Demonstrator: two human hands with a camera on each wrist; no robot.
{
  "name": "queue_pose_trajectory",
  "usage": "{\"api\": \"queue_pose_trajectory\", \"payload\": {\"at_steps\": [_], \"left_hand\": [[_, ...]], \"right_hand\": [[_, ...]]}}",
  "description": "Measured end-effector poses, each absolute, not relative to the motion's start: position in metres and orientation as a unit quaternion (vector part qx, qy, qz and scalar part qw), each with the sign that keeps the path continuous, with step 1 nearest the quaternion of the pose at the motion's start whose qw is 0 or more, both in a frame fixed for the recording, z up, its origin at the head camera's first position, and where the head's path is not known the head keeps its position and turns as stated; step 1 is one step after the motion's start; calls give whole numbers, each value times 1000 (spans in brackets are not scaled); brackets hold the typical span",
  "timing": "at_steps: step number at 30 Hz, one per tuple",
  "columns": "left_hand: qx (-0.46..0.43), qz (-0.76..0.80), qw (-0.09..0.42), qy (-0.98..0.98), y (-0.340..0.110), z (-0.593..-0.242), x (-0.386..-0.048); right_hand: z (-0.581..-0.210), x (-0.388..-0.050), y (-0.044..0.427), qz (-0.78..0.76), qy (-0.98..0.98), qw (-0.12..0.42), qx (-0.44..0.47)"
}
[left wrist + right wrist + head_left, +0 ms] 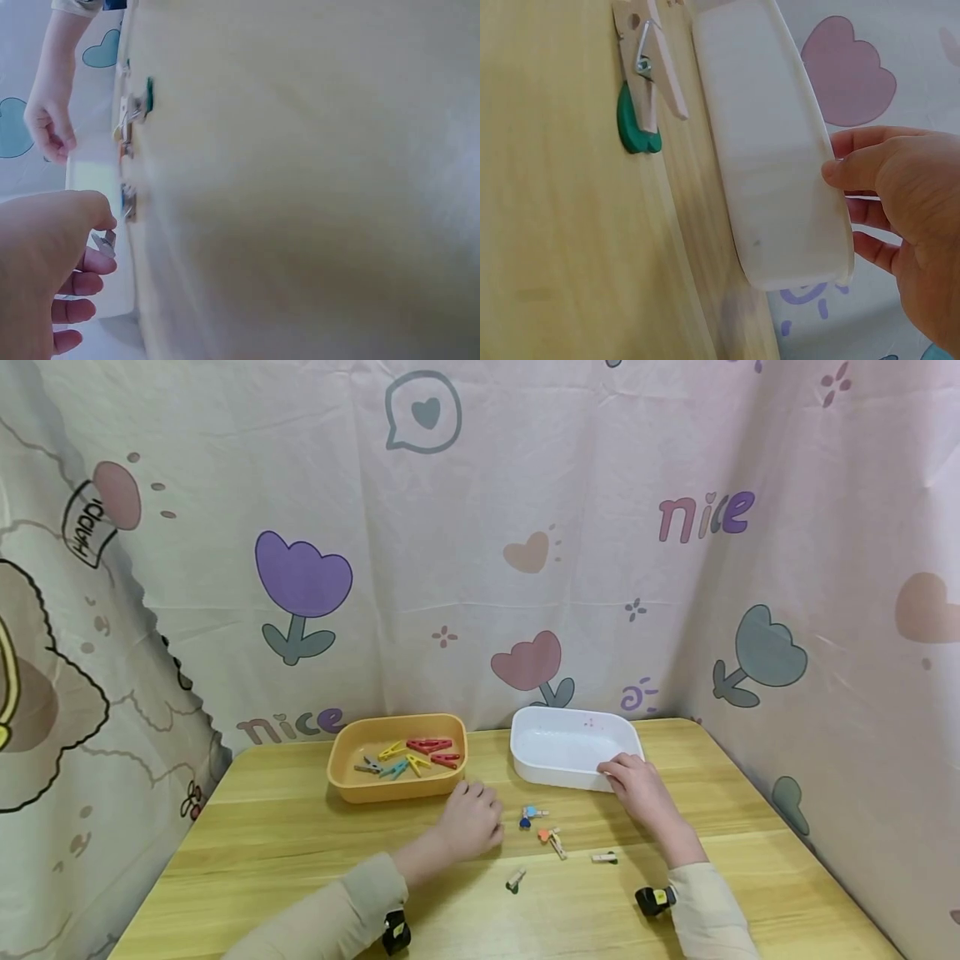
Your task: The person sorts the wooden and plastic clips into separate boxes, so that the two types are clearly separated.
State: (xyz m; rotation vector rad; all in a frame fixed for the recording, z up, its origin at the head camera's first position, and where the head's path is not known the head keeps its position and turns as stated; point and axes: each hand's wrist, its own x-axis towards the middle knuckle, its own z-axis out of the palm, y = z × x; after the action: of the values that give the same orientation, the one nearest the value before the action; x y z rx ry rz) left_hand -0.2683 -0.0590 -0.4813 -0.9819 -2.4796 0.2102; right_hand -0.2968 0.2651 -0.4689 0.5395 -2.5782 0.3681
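My left hand [471, 821] is over the table just right of the orange tray [397, 792]. In the left wrist view, the left hand [45, 259] pinches a small grey piece [105, 243] between thumb and forefinger; its other fingers are bent loosely. My right hand [643, 793] grips the near right rim of the white tray [562, 777], thumb outside and fingers over the edge, as the right wrist view shows of the hand [911, 195] and tray [780, 157]. Several small wooden clips, among them one with a green piece [604, 858], lie between the hands.
Red, yellow, teal and grey plastic clips [429, 746] lie in the orange tray. Another wooden clip [516, 880] is nearer the front. A patterned cloth [465, 568] hangs behind the table and along its sides.
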Motion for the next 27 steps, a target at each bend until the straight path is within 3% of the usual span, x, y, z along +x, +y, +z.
{"api": "queue_pose_trajectory", "payload": {"at_steps": [11, 27], "left_hand": [[-363, 70, 264, -891, -68, -458, -283], [-328, 96, 253, -905, -58, -431, -304]], "right_hand": [[-468, -295, 265, 129, -942, 238, 196], [-470, -296, 267, 136, -938, 247, 204]]}}
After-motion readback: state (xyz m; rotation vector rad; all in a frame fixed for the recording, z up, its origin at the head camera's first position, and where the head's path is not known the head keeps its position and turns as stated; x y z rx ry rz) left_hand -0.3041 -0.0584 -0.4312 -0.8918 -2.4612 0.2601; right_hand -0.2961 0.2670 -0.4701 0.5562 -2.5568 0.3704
